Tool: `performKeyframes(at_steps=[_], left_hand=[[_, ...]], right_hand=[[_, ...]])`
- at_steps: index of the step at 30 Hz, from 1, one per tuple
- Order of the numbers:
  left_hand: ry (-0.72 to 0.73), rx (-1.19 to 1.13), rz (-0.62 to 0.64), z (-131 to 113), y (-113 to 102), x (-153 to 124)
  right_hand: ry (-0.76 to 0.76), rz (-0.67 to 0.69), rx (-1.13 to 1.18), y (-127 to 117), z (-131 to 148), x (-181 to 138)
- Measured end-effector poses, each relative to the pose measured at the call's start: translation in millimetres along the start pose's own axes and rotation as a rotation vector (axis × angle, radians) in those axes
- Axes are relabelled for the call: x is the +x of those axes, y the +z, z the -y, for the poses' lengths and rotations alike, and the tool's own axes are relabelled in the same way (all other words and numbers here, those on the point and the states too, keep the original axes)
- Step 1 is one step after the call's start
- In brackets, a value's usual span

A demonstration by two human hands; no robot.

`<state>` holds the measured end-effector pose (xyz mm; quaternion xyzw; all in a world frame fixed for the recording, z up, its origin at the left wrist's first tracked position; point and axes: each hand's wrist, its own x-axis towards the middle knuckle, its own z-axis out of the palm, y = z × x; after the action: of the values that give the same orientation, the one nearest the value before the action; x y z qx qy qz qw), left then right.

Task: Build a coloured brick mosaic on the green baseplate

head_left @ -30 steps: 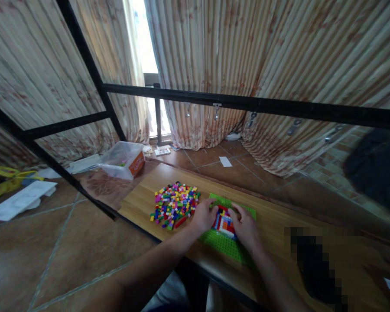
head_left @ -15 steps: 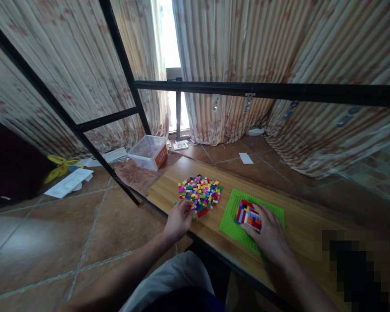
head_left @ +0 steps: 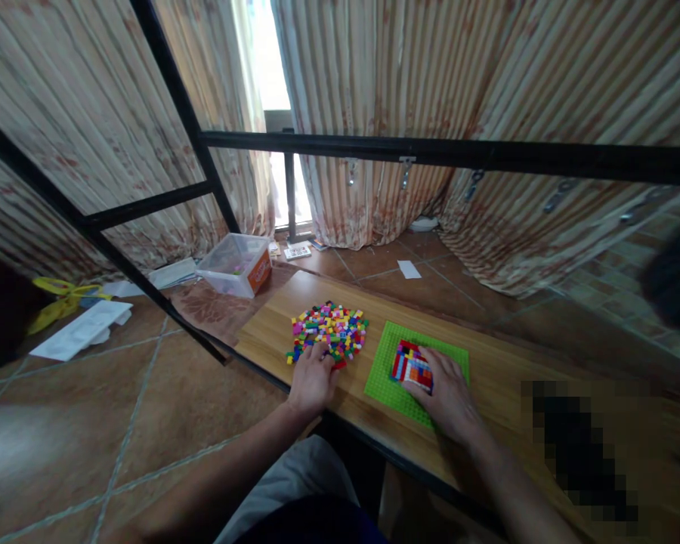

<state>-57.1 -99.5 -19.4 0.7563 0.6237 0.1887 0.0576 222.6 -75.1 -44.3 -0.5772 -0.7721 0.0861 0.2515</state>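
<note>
Small coloured toy bricks point(head_left: 335, 326) lie in a loose pile on the wooden table. My left hand point(head_left: 311, 379) rests at the near edge of this pile, fingers bent and slightly apart over the bricks; its fingertips are partly lost among them. A green studded baseplate point(head_left: 381, 372) lies to the right of the pile. On it is a flat block built of bricks point(head_left: 412, 369), with red, white, blue, orange and yellow rows. My right hand point(head_left: 446, 393) grips the block from the right, thumb on the near side and fingers on the far side, covering its right part.
The table point(head_left: 295, 296) has a dark edge on my side. Beyond it stands a clear plastic box point(head_left: 227, 276) on the floor, with a few things inside. A black metal frame point(head_left: 340, 143) crosses in front of the curtains point(head_left: 374, 75). A pixelated dark patch covers the table's right part.
The view has shifted, so the scene sits further left. My left hand has turned palm down and reached a little further over the pile. My right hand keeps its grip on the block.
</note>
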Motion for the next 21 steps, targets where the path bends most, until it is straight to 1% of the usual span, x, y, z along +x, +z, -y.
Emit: performKeyframes(at_steps=[5,10,15,18,21], left_hand=[[0.053,-0.035,-0.027,-3.6,1.2,-0.6],[0.113,-0.140,-0.008,-19.0,7.0,9.6],[0.175,-0.221,0.077,-48.6,15.2,42.6],[0.251,-0.237,0.093,-68.1,18.5,67.8],[0.297,-0.224,0.108,-82.0,21.1,87.9]], right_hand=[[0.029,-0.008,0.055,-4.7,2.0,2.7],[0.072,-0.074,0.120,-11.1,-2.0,6.3],[0.112,-0.117,0.138,-15.8,-1.7,8.6],[0.139,-0.137,0.136,-15.9,-0.1,9.4],[0.156,-0.139,0.136,-14.6,0.1,9.7]])
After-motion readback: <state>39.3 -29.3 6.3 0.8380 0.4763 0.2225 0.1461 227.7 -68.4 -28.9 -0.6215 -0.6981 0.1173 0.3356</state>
